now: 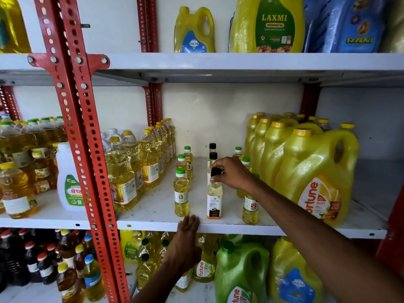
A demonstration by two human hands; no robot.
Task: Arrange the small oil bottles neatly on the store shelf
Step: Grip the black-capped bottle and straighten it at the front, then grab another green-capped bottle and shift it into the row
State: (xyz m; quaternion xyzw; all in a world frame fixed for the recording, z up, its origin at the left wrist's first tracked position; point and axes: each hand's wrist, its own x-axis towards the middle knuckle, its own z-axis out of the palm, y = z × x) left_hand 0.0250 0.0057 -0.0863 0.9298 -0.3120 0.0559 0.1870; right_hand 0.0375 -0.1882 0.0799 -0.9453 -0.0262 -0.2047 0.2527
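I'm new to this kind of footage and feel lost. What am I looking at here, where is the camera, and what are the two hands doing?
There is no machine here: a person wears one wide-angle camera on the head, looking forward and down at both bare hands. They face a store rack with red uprights. On the middle shelf, between rows of larger bottles and big yellow jugs, stand three short rows of small oil bottles. The right hand reaches in, its fingers closed around the black cap of the front black-capped bottle, which stands upright on the shelf. The left hand rests flat on the shelf's front edge, holding nothing.
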